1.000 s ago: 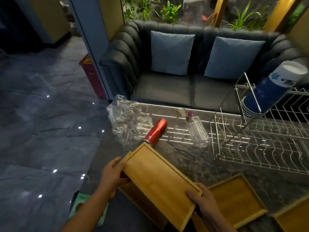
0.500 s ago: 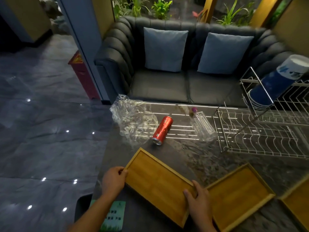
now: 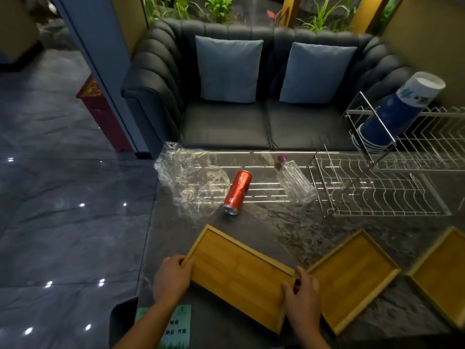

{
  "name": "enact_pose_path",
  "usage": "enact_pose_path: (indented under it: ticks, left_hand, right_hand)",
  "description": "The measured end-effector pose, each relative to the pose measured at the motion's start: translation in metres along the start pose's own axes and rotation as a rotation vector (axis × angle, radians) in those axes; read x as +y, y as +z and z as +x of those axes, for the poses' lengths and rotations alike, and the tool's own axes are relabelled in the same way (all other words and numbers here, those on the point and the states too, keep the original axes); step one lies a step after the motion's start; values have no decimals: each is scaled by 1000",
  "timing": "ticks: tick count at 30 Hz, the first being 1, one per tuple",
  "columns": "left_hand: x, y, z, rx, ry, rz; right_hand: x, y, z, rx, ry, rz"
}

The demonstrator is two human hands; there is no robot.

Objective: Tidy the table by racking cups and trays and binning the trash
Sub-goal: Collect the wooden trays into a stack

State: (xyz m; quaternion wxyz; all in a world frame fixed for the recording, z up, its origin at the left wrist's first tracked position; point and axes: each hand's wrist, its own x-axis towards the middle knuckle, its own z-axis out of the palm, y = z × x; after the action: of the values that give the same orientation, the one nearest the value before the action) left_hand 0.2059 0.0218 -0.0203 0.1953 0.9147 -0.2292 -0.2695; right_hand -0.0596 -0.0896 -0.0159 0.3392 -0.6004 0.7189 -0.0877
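Bamboo tray (image 3: 239,275) lies flat on the dark marbled worktop (image 3: 289,222), the left hand (image 3: 172,275) clasping its left end and the right hand (image 3: 300,290) its right end, fingers (image 3: 289,289) curled over the rim. Just right of the right hand sit two more trays (image 3: 352,275). Beyond the fingers lie a red can (image 3: 237,191), label unreadable, crumpled plastic (image 3: 191,180), a bottle (image 3: 294,178) and a wire rack (image 3: 377,187) holding blue cups (image 3: 392,114).
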Motion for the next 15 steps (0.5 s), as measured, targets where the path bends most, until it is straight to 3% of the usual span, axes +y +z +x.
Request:
enact_pose_path:
  ticks: [5,15]
  left_hand:
    - [-1,4,2,15,-5,43]
    - [0,8,13,-53,75,35]
  right_hand:
    - [0,2,-2,-49,23,-45]
    - [-5,-1,8,13,-3,-39]
